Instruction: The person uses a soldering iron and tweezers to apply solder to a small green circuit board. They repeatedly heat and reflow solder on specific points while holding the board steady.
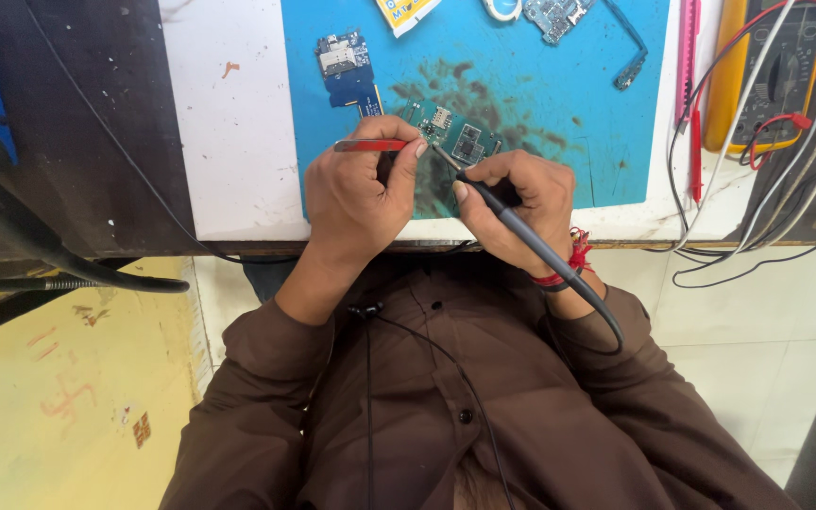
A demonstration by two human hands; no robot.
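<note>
The green circuit board (453,134) lies on the blue work mat (531,85), just beyond the fingertips of both hands. The right hand (512,203) has its fingers closed around a dark soldering iron (512,222), held like a pen, its thin tip (443,158) resting at the board's near edge. The left hand (363,189) has its fingers curled shut on red-handled tweezers (370,145), pinched under the thumb just beside the board. To do this well, both wrists should brace on the bench (229,142) edge so the tip touches only the intended spot. Another small blue board (347,66) lies farther out past the left fingers, a yellow multimeter (767,76) with red and black leads well to the right
</note>
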